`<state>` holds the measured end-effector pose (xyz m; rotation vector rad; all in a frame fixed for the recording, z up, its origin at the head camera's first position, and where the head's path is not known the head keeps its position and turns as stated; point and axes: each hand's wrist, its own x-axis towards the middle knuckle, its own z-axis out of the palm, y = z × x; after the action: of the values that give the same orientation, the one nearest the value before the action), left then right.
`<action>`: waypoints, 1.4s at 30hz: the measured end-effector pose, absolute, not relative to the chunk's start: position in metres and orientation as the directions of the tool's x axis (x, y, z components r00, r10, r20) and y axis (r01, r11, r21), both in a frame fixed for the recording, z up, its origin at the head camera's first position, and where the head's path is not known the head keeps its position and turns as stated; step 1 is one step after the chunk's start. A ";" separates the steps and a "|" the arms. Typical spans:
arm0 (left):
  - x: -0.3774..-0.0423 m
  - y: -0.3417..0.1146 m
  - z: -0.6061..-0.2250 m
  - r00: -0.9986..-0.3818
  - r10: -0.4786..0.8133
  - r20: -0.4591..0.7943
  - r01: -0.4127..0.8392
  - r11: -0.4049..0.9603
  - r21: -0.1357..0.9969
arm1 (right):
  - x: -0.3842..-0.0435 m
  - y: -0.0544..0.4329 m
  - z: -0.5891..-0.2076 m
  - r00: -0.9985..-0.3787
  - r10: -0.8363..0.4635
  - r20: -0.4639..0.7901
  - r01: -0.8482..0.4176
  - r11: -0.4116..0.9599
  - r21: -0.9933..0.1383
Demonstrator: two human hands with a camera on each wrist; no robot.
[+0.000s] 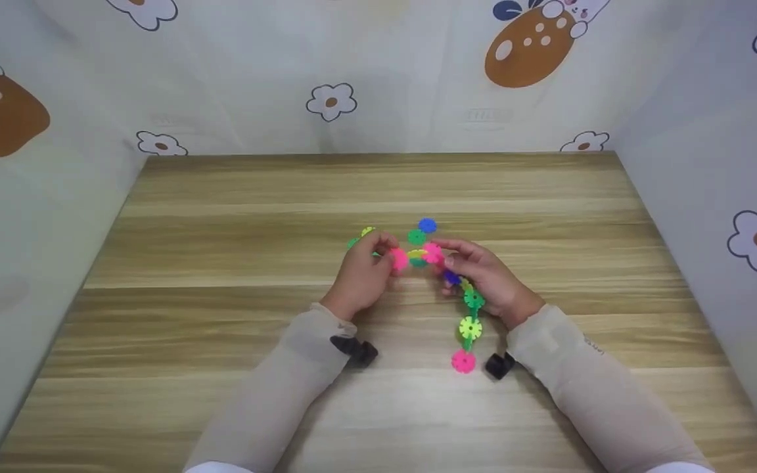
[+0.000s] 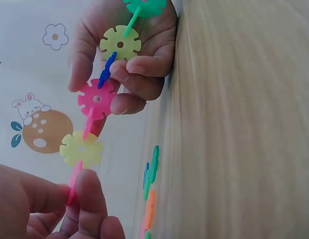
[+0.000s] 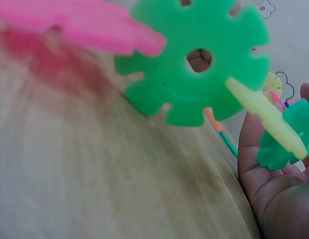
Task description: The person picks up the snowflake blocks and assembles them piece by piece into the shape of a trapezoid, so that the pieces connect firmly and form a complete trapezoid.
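A chain of notched plastic snowflake discs [image 1: 470,328] in pink, yellow, green and blue runs between both hands. My left hand [image 1: 360,272] pinches a pink disc [image 1: 399,259] at one end between thumb and fingertips. Next to it sits a pale yellow disc [image 2: 80,148]. Farther along, my right hand [image 1: 493,279] holds the chain, its thumb and fingers around a pink disc [image 2: 97,99] and the blue one [image 2: 108,68]. From there the rest drapes past the palm toward my body. A green disc [image 3: 164,45] and the pink end disc [image 3: 94,25] loom close in the right wrist view.
Beyond the hands, more discs lie on the wooden table [image 1: 221,315]: a green one [image 1: 416,236], a blue one [image 1: 427,225] and, partly behind my left hand, a yellow one [image 1: 368,230]. Orange [image 2: 151,209] shows among them. Patterned cloth [image 1: 253,66] hangs behind the table.
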<state>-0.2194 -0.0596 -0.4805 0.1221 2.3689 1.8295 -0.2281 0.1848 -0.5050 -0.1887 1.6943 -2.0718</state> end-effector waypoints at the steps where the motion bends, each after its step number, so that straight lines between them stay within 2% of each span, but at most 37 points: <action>1: -0.220 -0.059 -0.481 -0.987 0.148 -0.066 -0.027 0.246 0.969 | -0.228 0.185 -0.505 -0.887 -0.426 -0.177 0.256 -0.136 -0.957; 11: -0.219 -0.060 -0.480 -0.981 0.177 -0.075 -0.035 0.219 0.975 | -0.228 0.185 -0.505 -0.889 -0.427 -0.167 0.239 -0.122 -0.963; 17: -0.220 -0.061 -0.483 -0.987 0.156 -0.041 -0.010 0.194 0.981 | -0.227 0.185 -0.504 -0.883 -0.440 -0.163 0.237 -0.118 -0.964; 29: -0.220 -0.061 -0.479 -0.986 0.153 -0.061 -0.037 0.155 0.987 | -0.228 0.187 -0.503 -0.871 -0.472 -0.134 0.190 -0.072 -0.979; 36: -0.220 -0.062 -0.478 -0.984 0.154 -0.090 -0.083 0.051 0.995 | -0.228 0.188 -0.503 -0.859 -0.493 -0.137 0.197 -0.073 -0.978; 42: -0.219 -0.061 -0.477 -0.981 0.181 -0.070 -0.070 0.005 0.998 | -0.228 0.188 -0.504 -0.854 -0.505 -0.124 0.188 -0.079 -0.979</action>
<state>-0.2191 -0.0612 -0.4771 0.1170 2.0919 2.0956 -0.2280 0.1880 -0.5038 -0.3412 1.7385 -1.9815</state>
